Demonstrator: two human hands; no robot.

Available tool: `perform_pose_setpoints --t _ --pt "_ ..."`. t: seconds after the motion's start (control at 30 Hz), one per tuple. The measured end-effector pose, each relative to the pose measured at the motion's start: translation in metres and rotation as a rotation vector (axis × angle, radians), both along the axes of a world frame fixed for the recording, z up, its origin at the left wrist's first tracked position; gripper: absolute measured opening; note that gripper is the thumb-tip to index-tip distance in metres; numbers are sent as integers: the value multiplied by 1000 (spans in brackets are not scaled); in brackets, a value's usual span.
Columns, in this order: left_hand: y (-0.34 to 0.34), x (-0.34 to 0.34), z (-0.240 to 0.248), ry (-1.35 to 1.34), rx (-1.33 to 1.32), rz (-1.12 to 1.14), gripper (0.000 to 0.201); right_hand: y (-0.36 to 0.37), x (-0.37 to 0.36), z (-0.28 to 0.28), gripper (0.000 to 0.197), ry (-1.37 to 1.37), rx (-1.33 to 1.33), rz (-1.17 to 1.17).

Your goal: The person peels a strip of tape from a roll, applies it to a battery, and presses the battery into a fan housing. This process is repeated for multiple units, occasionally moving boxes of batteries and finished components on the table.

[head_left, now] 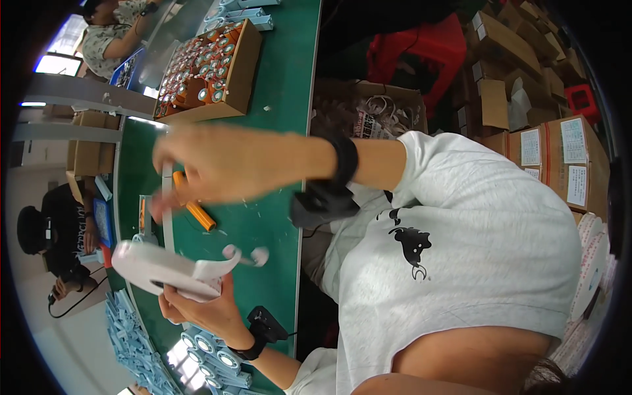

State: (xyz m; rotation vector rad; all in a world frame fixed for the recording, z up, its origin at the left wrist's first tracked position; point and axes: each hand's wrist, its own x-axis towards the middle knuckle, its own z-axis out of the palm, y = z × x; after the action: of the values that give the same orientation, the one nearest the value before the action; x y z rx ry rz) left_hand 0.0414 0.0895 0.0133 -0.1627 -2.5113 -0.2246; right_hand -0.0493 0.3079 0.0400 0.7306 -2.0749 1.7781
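Observation:
In my left hand (pixel 204 313) is a wide white roll of tape (pixel 158 266), the fingers closed round its edge. A loose white strip curls off the roll over the green table (pixel 276 230), its end blurred. My right hand (pixel 224 161) hangs over the table, apart from the roll. Its fingers are smeared by motion, so whether they hold anything does not show. Beneath that hand lie orange cylinders (pixel 201 216), partly covered by it. Each wrist bears a dark band with a small black device.
A cardboard box (pixel 247 72) holds round silvery pieces with red wires. Light-blue plastic parts with round white ends (pixel 227 359) stand beside my left forearm, near a heap of light-blue pieces (pixel 135 336). Across the table sits another person (pixel 62 227). Cartons (pixel 559 158) and a red stool (pixel 421 59) are behind.

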Motion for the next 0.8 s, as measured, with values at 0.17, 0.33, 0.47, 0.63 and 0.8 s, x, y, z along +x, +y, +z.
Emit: perform_pose_setpoints --t 0.17,0.33,0.47,0.63,0.8 --pt "-8 10 -3 -98 170 98 89 -24 56 -42 41 -293 198 794" --pt "-67 16 -19 69 160 307 93 20 45 -36 32 -240 946 1101" --pt "-46 6 -34 178 274 281 96 5 -4 -77 32 191 836 -99" --pt "-22 4 -51 139 242 202 97 7 -40 -73 37 -304 520 439" --pt "-10 5 -51 61 161 218 96 -19 -5 -44 26 -811 -681 687"
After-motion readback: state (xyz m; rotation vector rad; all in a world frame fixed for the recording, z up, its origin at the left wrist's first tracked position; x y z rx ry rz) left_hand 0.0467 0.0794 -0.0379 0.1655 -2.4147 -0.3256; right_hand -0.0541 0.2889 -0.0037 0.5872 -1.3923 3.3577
